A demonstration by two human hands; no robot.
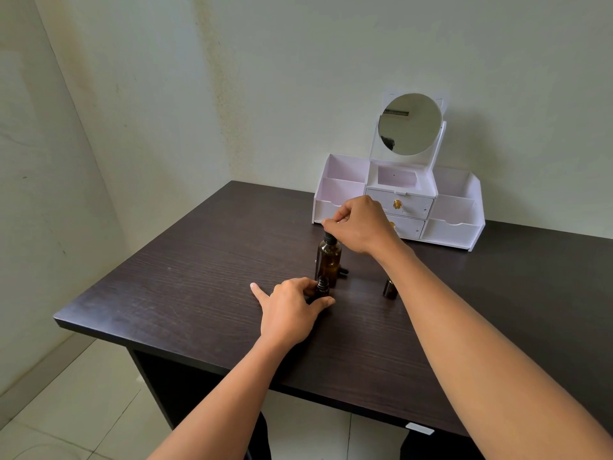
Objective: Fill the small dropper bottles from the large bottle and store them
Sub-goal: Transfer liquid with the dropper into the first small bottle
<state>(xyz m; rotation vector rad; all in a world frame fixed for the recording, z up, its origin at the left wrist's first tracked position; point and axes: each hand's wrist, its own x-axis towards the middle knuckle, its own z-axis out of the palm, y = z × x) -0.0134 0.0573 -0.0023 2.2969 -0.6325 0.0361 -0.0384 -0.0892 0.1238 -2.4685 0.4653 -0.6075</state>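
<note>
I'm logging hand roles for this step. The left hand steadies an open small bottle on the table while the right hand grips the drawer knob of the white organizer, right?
Not quite. The head view shows the right hand pinching the cap of the large bottle, not the drawer knob. The left hand does steady the open small bottle on the table.

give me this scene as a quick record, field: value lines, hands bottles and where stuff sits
left hand: left hand grips an open small bottle standing on the table
right hand: right hand pinches the dropper top of the large bottle
large bottle: amber, upright, just behind the held small bottle
second small bottle: second small bottle stands apart, partly hidden by the right forearm
loose cap: small dark piece beside the large bottle, identity unclear
organizer: white organizer with round mirror at the back, compartments look empty
</note>
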